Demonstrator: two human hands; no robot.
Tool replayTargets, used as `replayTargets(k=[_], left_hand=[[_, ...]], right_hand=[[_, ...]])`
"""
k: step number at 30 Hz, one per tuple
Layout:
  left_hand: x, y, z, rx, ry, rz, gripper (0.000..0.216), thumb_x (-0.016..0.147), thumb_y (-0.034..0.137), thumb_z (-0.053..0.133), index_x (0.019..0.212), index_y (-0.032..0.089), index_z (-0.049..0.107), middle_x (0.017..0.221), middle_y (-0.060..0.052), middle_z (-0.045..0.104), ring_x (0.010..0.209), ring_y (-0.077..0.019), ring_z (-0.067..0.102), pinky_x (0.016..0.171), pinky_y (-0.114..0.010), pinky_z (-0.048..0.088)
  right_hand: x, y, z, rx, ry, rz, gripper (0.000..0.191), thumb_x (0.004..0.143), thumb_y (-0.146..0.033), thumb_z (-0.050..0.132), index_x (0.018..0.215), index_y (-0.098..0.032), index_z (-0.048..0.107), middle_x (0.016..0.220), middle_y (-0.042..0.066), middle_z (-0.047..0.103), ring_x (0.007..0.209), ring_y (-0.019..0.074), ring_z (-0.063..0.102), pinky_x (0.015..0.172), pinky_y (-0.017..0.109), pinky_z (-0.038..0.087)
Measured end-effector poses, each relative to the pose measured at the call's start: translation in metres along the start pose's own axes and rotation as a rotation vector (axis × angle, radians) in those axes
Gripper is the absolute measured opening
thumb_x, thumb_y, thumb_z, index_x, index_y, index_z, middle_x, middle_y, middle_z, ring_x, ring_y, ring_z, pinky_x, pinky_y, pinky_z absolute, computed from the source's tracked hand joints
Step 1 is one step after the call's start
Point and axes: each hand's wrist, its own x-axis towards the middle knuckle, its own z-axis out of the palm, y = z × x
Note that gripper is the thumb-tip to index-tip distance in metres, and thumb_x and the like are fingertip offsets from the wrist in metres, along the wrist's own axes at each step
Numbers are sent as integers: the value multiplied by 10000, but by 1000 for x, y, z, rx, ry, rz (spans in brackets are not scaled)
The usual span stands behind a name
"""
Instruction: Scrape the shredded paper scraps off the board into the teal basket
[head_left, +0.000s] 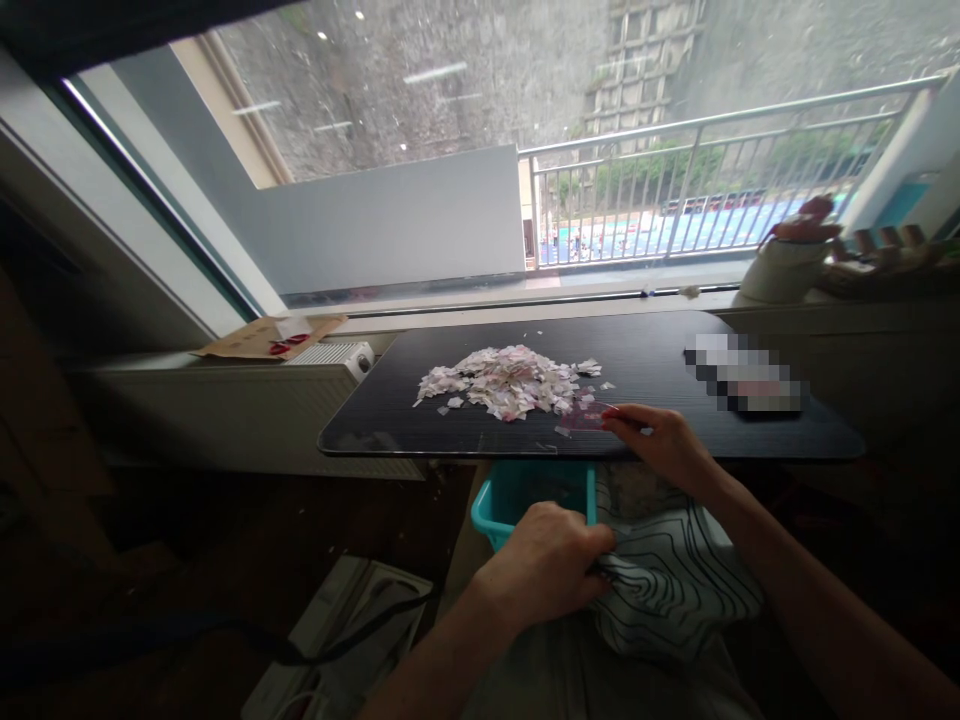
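Right hand [660,440]: grip closed in a pinch, thumb and fingertips together on 1 edge of a translucent pinkish sheet [581,414]. Sheet lies low over the front part of the dark surface [645,350], at the near right side of a heap of torn paper scraps [517,380]. A few loose scraps lie apart from the heap.

Left hand [551,560]: grip closed on a bunched fold of striped cloth [667,585]; cannot tell whether it also grasps the rim of the teal bin [486,515] just beside it. Bin sits below the front edge of the surface, mouth upward; its contents are too dark to read.

Surroundings: 1 pixelated item [742,375] at the right of the surface. White radiator [300,410] at left, with brown paper [240,338] and a red object [289,345] on top. Window with metal railing [697,165] beyond.
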Motion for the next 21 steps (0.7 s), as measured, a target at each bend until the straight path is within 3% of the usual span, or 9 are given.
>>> replayTargets(k=[5, 14, 21], left_hand=[[3, 1, 2, 4, 10, 26, 183, 782, 365, 661, 867, 211, 611, 719, -13, 648, 692, -231, 633, 598, -279, 419], [3, 1, 0, -10, -29, 10, 171, 787, 346, 649, 874, 203, 618, 737, -25, 653, 718, -234, 634, 635, -281, 440], [4, 1, 2, 26, -3, 19, 175, 778, 362, 647, 863, 214, 607, 713, -8, 648, 695, -225, 635, 596, -268, 423]], right_hand=[[-13, -10, -8, 16, -18, 11, 250, 790, -390, 595, 872, -201, 738, 823, 24, 741, 748, 200, 664, 694, 297, 529], [-2, -9, -2, 65, -79, 35, 247, 785, -385, 606, 887, -199, 732, 851, 25, 743, 792, 211, 674, 721, 300, 532], [-11, -12, -6, 68, -9, 39, 279, 785, -403, 598, 876, -178, 735, 837, 41, 743, 764, 206, 674, 707, 297, 534]])
